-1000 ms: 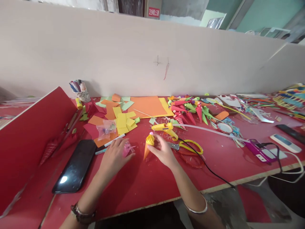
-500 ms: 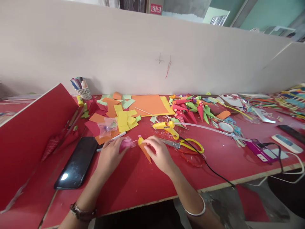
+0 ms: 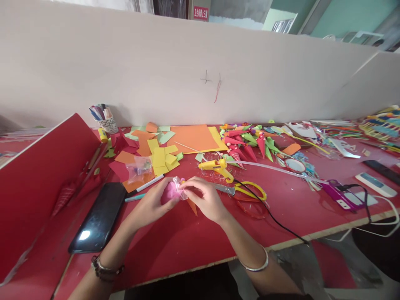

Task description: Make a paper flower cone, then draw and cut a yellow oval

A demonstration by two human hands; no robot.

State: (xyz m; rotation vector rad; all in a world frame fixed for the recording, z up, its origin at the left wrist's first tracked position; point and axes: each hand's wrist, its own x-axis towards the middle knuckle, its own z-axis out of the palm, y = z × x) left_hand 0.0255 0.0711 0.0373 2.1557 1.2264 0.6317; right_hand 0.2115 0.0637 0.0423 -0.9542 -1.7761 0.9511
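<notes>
A small clear bag with pink contents (image 3: 173,190) is held in my left hand (image 3: 155,204), its fingers wrapped round the left side. The fingertips of my right hand (image 3: 204,197) pinch together at the bag's right edge. Under and beside my right fingers lies an orange paper cone (image 3: 192,206), mostly covered. The yellow glue gun (image 3: 216,166) rests just beyond my right hand. Yellow-handled scissors (image 3: 251,191) lie to the right, their blades reaching toward that hand.
A black phone (image 3: 97,218) lies at the left near a red board (image 3: 46,187). Paper pieces (image 3: 160,158) and a pen cup (image 3: 108,124) are behind. Colourful paper cones (image 3: 246,139) are piled at the back. A purple power adapter (image 3: 342,196) sits at the right.
The pink bag has come up off the table in my left hand and moved right. My right fingers have left the orange cone and now touch the bag.
</notes>
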